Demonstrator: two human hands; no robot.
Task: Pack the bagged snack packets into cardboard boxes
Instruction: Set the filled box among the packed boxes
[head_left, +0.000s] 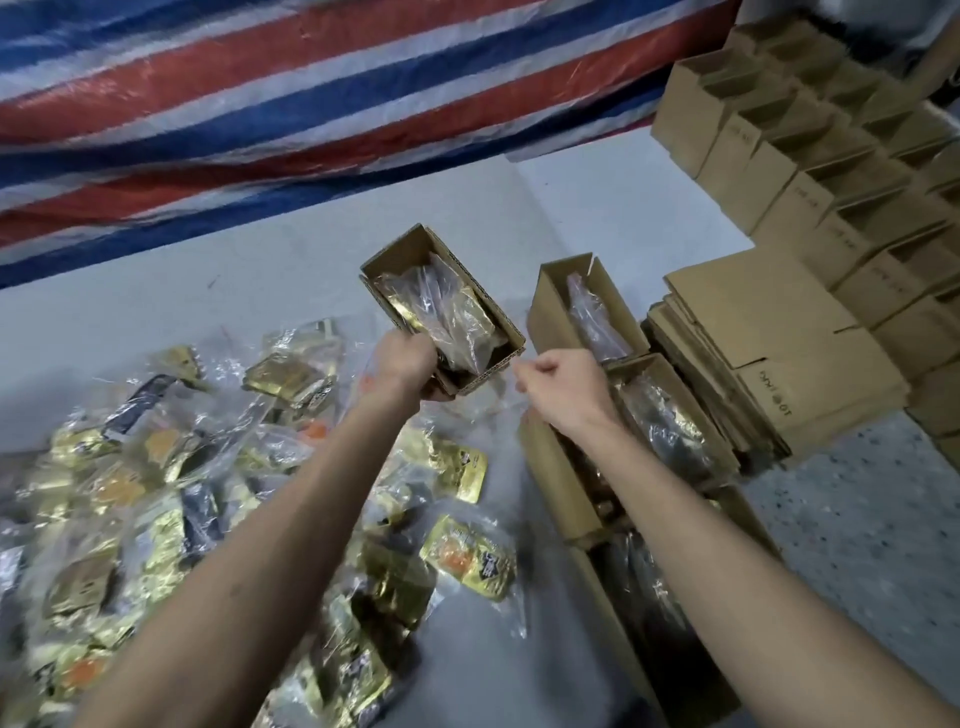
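Note:
My left hand grips the near end of a small open cardboard box, lifted above the table and tilted. A clear bag of gold snack packets lies inside it. My right hand hovers just right of the box with curled fingers; whether it pinches the bag's plastic edge I cannot tell. A heap of bagged snack packets covers the table at the left. A row of filled open boxes runs along the right, under my right forearm.
The grey table top stretches behind the box. A red, white and blue striped tarp hangs at the back. Several assembled empty boxes stand at the far right, with a stack of flat cartons beside them.

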